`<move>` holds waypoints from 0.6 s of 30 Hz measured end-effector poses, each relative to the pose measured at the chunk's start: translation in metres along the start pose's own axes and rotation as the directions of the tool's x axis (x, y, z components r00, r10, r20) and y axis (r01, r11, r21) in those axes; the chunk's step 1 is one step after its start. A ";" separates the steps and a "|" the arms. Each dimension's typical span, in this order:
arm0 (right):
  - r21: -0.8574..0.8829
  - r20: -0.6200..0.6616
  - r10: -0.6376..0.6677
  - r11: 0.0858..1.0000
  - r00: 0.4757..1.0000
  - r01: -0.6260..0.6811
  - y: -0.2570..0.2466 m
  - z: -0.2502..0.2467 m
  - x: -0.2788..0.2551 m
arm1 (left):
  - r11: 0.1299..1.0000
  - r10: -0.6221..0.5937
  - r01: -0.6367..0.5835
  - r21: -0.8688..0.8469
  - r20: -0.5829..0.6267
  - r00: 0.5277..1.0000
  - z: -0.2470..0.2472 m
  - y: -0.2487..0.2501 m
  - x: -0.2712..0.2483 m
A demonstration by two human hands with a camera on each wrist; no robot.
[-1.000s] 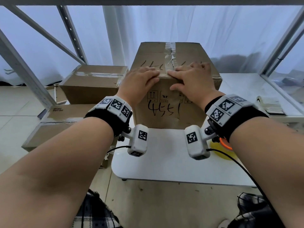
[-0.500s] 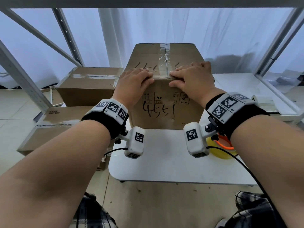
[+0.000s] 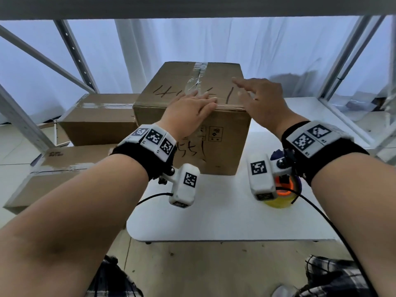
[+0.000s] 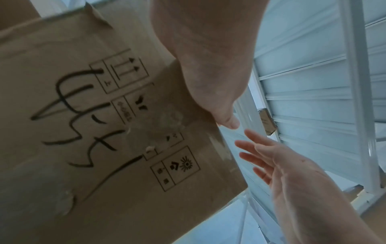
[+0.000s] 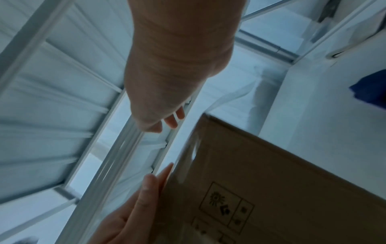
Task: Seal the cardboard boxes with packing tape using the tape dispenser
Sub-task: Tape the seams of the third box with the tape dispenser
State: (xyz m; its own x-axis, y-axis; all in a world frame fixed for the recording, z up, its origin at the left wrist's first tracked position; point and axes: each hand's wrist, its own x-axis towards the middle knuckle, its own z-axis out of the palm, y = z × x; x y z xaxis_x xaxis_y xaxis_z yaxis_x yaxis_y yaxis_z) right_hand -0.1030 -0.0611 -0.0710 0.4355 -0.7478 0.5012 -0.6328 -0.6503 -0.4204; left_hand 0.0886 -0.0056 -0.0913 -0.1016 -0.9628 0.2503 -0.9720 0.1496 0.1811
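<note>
A brown cardboard box with black handwriting stands on the white table; clear tape runs along its top seam. My left hand lies flat with straight fingers on the box's near top edge over the tape end. My right hand hovers with spread fingers just above the box's right top side, holding nothing. In the left wrist view the box's front face fills the left and the right hand shows beside it. A tape dispenser with a yellow roll sits on the table, partly hidden behind my right wrist.
Taped cardboard boxes are stacked to the left of the table, a lower one nearer me. White metal shelf posts rise on both sides, with a white curtain behind. A beam crosses overhead.
Both hands were pressing the tape at the box's front top edge. Now the right hand has lifted off and moved right with fingers spread; the left hand has flattened over the edge.
</note>
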 end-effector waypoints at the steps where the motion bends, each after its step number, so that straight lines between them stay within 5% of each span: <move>1: 0.053 -0.027 0.033 0.998 0.999 -0.032 0.004 -0.003 -0.003 | 1.000 0.009 -0.009 -0.012 -0.011 1.000 0.002 0.003 0.003; 6: 0.164 -0.048 0.159 0.975 0.986 -0.149 0.014 -0.005 -0.011 | 0.999 0.048 -0.044 0.028 -0.175 0.983 0.015 0.003 0.002; 12: 0.247 -0.025 0.239 0.942 0.971 -0.226 0.019 -0.011 -0.014 | 0.987 0.080 -0.056 0.150 -0.157 0.984 0.018 0.004 0.001; 18: 0.279 -0.018 0.274 0.925 0.961 -0.259 0.020 -0.012 -0.015 | 0.990 0.122 -0.130 -0.057 -0.124 0.985 0.016 0.031 0.017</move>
State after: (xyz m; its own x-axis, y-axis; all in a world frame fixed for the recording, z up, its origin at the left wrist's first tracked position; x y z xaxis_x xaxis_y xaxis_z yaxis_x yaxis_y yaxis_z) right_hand -0.1297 -0.0609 -0.0779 0.2339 -0.8950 0.3799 -0.5196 -0.4453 -0.7292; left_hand 0.0537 -0.0205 -0.0968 -0.1922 -0.9020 0.3865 -0.9371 0.2856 0.2006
